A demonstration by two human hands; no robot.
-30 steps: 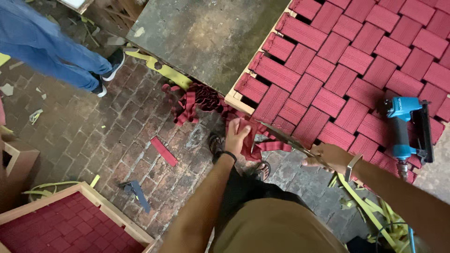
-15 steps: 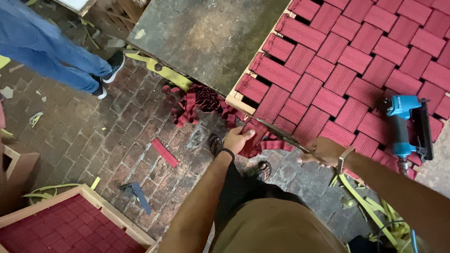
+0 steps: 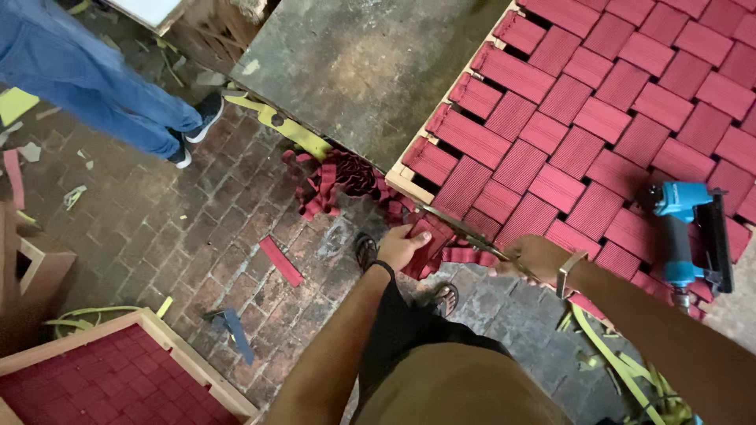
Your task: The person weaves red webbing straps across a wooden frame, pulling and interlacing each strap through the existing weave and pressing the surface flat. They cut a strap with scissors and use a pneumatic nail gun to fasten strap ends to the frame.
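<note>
My left hand (image 3: 402, 245) grips a red webbing strap end (image 3: 429, 250) that hangs off the near edge of a wooden frame (image 3: 405, 179) woven with red straps. My right hand (image 3: 539, 258), with a watch on the wrist, holds long scissors (image 3: 461, 230) whose blades reach toward the strap beside my left hand. A blue pneumatic stapler (image 3: 683, 234) lies on the woven surface, to the right of my right hand.
A pile of red strap offcuts (image 3: 335, 179) lies on the brick floor under a grey table (image 3: 354, 63). Another person's jeans-clad leg (image 3: 102, 86) stands at upper left. A second woven frame (image 3: 102, 382) sits at lower left. Yellow straps (image 3: 622, 366) trail at lower right.
My left hand has shifted slightly along the frame edge while holding the strap. My right hand with the scissors has stayed close beside it.
</note>
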